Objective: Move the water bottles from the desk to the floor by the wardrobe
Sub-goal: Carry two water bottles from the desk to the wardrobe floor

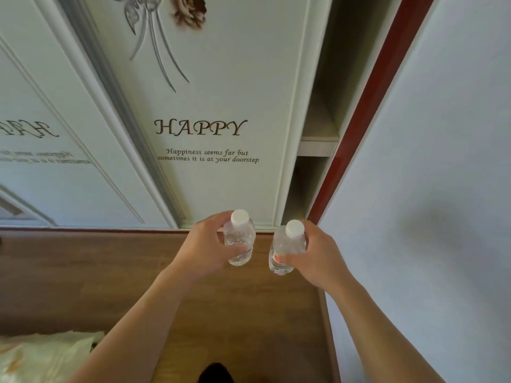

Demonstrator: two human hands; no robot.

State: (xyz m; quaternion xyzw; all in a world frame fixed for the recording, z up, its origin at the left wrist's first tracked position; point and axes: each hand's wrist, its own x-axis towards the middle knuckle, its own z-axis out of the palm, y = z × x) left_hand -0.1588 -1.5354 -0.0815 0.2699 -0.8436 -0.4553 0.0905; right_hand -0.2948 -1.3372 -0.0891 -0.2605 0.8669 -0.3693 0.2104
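Note:
I hold two clear water bottles with white caps, both upright, above the wooden floor (116, 277) just in front of the wardrobe (210, 139). My left hand (206, 248) is wrapped around the left bottle (239, 239). My right hand (315, 252) grips the right bottle (286, 246). The two bottles are a small gap apart, close to the wardrobe's bottom rail. I cannot tell whether their bases touch the floor.
The white sliding wardrobe door carries the word HAPPY; an open shelf compartment (318, 134) shows to its right. A red-brown frame (359, 120) and a pale wall (431, 189) stand at the right. Light bedding (41, 357) lies at the lower left.

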